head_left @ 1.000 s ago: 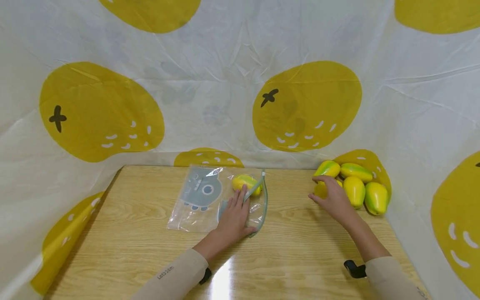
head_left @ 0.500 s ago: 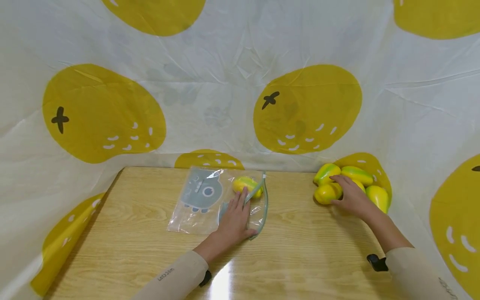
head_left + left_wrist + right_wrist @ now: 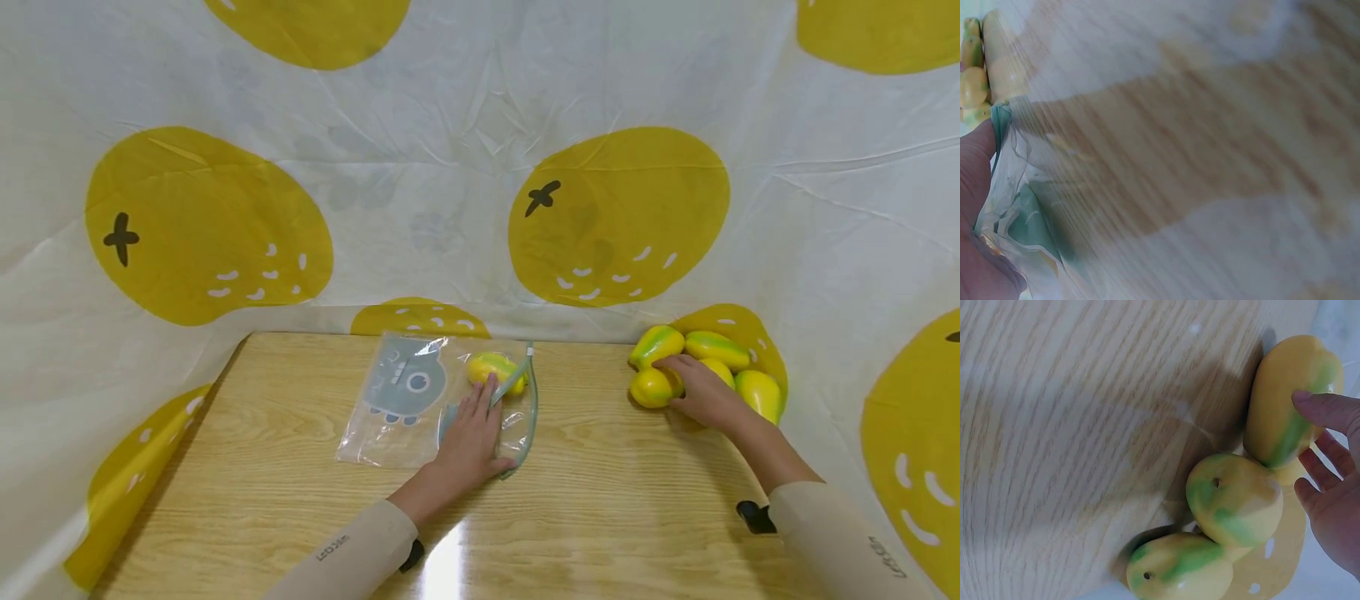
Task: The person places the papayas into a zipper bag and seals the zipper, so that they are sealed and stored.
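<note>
On the table lies a clear zip bag (image 3: 408, 433) with a blue-green cartoon print and a green zip edge. Inside it is one yellow-green mango (image 3: 487, 365). My left hand (image 3: 467, 437) rests on the bag with fingers stretched out, the thumb at the zip edge, which the left wrist view shows as a green strip (image 3: 1000, 122). At the right, my right hand (image 3: 705, 392) holds the end of the front-left mango (image 3: 649, 388); its thumb lies on the skin (image 3: 1272, 394) and the fingers reach to the far side. Part of that mango is hidden by the hand.
Several more mangoes crowd round the right hand: one behind left (image 3: 657, 345), one behind (image 3: 716, 348), one at the right (image 3: 759, 393). A patterned cloth (image 3: 420, 233) rises at the table's back and sides. Bare wood (image 3: 585, 467) lies between the hands.
My right hand has shifted right from the front-left mango's left side to its right end, then slightly back left. The left hand and bag have stayed in place.
</note>
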Tool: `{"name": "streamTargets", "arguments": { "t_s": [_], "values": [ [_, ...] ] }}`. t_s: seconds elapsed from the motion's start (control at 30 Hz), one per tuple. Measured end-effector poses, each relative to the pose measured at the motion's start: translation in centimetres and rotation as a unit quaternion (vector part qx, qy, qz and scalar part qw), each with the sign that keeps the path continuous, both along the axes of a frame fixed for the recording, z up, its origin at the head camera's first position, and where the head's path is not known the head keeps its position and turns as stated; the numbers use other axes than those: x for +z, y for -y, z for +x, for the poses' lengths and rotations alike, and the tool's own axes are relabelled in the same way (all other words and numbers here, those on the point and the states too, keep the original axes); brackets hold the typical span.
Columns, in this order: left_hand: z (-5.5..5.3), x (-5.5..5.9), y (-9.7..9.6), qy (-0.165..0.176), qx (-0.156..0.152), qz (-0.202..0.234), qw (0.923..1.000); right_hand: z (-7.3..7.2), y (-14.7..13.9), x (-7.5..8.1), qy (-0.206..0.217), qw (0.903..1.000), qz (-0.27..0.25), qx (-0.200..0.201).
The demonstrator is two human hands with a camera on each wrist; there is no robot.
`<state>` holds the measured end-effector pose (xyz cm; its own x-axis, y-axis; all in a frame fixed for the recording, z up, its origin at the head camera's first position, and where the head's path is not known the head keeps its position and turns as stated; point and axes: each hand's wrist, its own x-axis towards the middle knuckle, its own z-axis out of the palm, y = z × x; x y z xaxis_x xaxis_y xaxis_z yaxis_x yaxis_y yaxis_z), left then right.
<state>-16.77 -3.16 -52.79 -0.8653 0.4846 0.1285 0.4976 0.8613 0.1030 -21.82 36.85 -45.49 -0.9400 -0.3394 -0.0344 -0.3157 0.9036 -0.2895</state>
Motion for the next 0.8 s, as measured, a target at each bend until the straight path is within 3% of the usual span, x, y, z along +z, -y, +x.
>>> {"name": "streamTargets", "arguments": {
  "t_s": [0.3, 0.53, 0.8],
  "values": [
    [0.0, 0.2, 0.0, 0.0, 0.0, -0.003, 1.0, 0.0, 0.1, -1.0, -0.017, 0.9992, -0.034, 0.012],
    [0.0, 0.3, 0.0, -0.005, -0.001, -0.004, 1.0, 0.4, 0.4, -2.1, -0.061, 0.9969, -0.047, 0.015],
    [0.1, 0.4, 0.0, -0.002, -0.003, -0.002, 1.0, 0.7, 0.8, -3.1, -0.075, 0.9964, -0.038, 0.003]
  ]
}}
